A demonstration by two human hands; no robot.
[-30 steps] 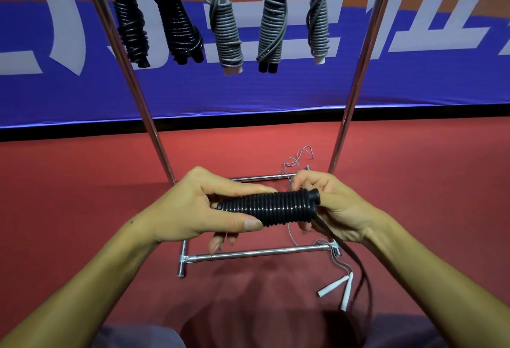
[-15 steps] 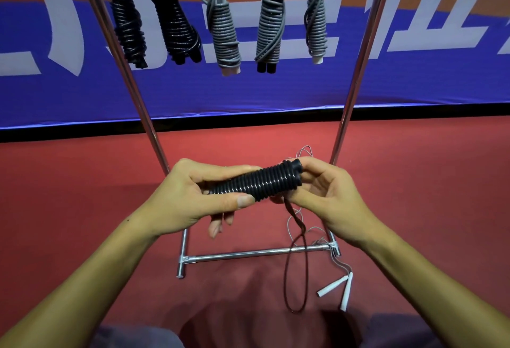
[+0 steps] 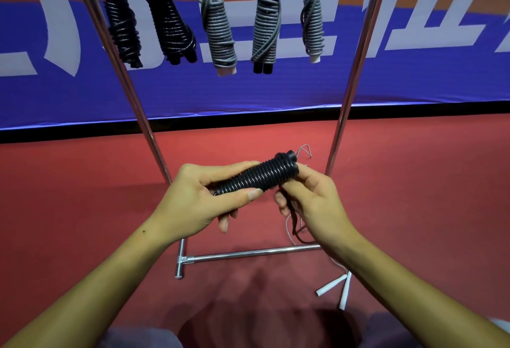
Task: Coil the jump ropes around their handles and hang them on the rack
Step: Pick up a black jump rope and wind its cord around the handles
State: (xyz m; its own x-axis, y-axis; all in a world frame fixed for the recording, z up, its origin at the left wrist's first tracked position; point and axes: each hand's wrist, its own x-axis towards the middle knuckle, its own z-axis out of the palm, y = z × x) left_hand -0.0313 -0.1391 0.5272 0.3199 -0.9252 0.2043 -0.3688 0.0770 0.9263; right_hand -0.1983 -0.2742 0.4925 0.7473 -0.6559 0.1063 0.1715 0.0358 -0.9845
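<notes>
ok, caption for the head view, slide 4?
Left hand grips the coiled black jump rope; right hand pinches its loose tail below the rack.

- One view only: a wide-angle camera worn on the person's head, so no second view overlaps it.
- It faces forward and down, toward the rack (image 3: 248,254) and the banner wall (image 3: 414,79) behind.
- Near field: the left hand (image 3: 198,198) and right hand (image 3: 314,201) sit at frame centre, close to the lens, both forearms entering from the bottom corners.
- Far field: the rack's uprights cross the upper half; hung ropes (image 3: 220,30) are cut off by the top edge.
- Straight lines bow toward the frame edges.
</notes>
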